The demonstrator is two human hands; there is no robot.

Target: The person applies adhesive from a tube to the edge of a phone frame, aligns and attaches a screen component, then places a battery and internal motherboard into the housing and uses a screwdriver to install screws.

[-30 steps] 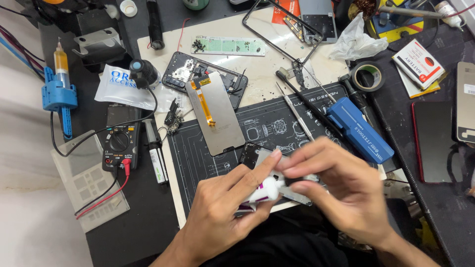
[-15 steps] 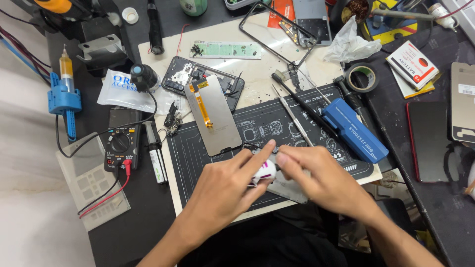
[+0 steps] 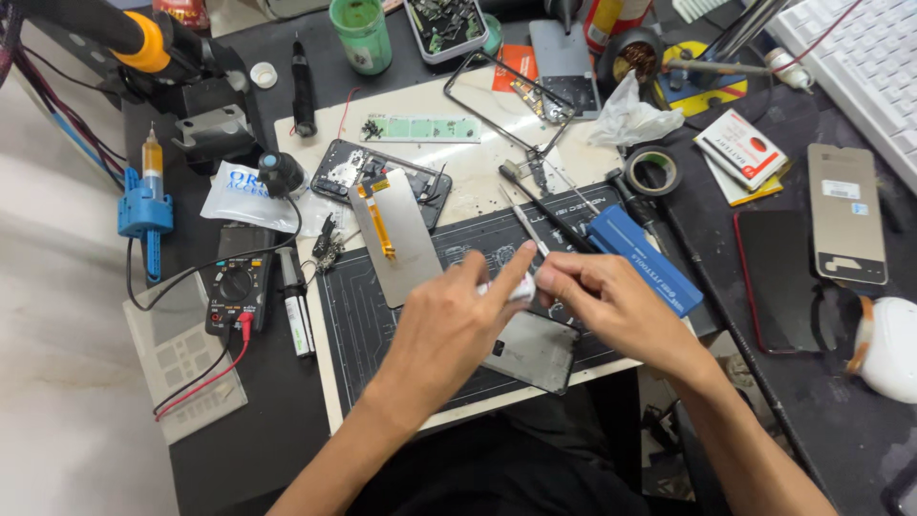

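White wad [image 3: 521, 287], pinched between left hand [image 3: 458, 320] and right hand [image 3: 602, 306], has been lifted farther up over the grey panel [image 3: 535, 349] on the bench's black mat [image 3: 373, 325].

screen panel [image 3: 399, 234] on mat [image 3: 353, 315], multimeter [image 3: 236, 291] left
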